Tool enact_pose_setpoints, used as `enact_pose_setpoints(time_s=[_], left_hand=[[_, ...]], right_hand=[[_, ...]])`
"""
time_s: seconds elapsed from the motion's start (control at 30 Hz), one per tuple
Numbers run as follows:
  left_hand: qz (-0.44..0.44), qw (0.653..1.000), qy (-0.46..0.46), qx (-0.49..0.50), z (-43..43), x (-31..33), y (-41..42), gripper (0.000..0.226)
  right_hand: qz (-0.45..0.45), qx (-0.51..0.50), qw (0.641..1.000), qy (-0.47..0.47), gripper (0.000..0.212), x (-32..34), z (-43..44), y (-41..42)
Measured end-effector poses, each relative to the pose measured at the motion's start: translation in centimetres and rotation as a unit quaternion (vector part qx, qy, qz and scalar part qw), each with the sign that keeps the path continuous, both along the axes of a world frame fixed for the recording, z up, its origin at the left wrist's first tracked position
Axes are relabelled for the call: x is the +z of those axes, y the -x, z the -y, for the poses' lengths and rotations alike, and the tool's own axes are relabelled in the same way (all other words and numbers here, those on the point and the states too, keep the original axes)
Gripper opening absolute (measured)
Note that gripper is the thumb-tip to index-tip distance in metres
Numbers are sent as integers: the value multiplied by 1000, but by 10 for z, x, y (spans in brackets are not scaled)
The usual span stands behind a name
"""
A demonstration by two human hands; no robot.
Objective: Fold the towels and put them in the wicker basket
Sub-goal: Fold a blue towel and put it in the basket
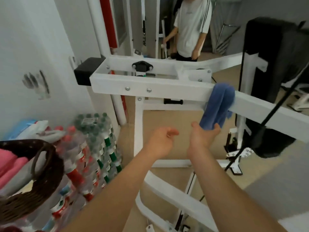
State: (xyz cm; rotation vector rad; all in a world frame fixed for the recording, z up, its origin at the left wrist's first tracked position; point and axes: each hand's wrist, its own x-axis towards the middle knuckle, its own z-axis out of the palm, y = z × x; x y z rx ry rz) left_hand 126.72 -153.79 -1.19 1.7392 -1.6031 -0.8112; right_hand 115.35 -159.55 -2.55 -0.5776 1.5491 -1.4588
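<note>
Blue towel (217, 104): hung unfolded over white bar (267, 113), lower end held in the fingers of the right hand (203, 139); left hand (160, 139) loosely curled, empty; basket (38, 193), lower left, held pink towels (10, 166); folding and stowing of this one judged outstanding.

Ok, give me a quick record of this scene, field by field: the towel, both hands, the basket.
blue towel: draped over the white bar, ends hanging down
right hand: at the towel's lower end; grip unclear
left hand: beside the right, loosely curled, holding nothing
basket: lower left, pink towels inside
bottled water packs: stacked beside the basket
task state: blue towel not yet folded or in the basket
</note>
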Motion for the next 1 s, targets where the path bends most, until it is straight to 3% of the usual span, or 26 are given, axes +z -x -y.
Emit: enact_pose_setpoints(time_s=[0.13,0.2,0.37,0.53,0.6,0.67,0.8,0.87,0.93,1.0], left_hand=[[151,977,8,-149,58,-36,-4,58],[167,967,-11,-193,88,-49,-1,63],[91,967,-16,-238,153,-73,10,62],[20,965,-36,-261,192,-112,-2,54],[-22,970,-49,-237,200,-121,-7,49],[-83,972,-51,-215,207,-120,-7,44],[-224,950,-87,-198,220,-105,9,35],[-280,929,-138,-199,222,-100,15,31],[-232,936,-167,-207,218,-101,16,23],[-156,955,-133,-216,210,-99,12,12]], right_hand=[[-34,-22,999,20,92,-31,47,5],[-58,-36,998,15,97,-46,69,10],[-115,-51,992,9,92,-60,141,27],[-259,-109,959,-39,13,-77,200,45],[-286,-140,947,-41,26,-83,202,43],[-306,-139,941,-43,22,-86,188,31],[-343,-15,934,-103,15,-101,133,3],[-332,69,932,-132,22,-104,102,-9],[-328,145,923,-141,33,-96,79,-18],[-311,203,918,-141,34,-76,63,-21]])
